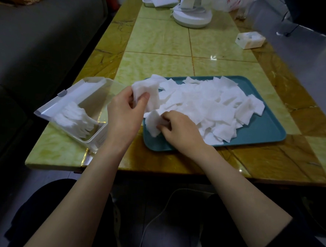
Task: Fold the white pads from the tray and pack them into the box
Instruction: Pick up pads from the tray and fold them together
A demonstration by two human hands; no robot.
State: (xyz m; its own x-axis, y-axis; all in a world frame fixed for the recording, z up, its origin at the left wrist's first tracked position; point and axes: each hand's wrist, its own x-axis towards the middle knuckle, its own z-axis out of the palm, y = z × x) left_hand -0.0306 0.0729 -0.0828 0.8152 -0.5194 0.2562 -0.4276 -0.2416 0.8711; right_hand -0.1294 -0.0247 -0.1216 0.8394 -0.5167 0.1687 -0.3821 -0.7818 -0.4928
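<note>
A teal tray (260,131) lies on the table with a loose heap of white pads (206,102) spread over it. My left hand (123,112) holds one white pad (146,91) pinched between thumb and fingers above the tray's left edge. At the tray's near left corner, my right hand (178,129) grips a second white pad (152,124). To the left stands a clear plastic box (94,139) with its lid open, and a row of folded pads (74,117) sits inside it.
A white round fan base (191,16) stands at the far middle of the yellow-green marble table (162,43). A small white box (250,40) sits far right, another container (158,0) far back. A dark sofa (41,34) runs along the left.
</note>
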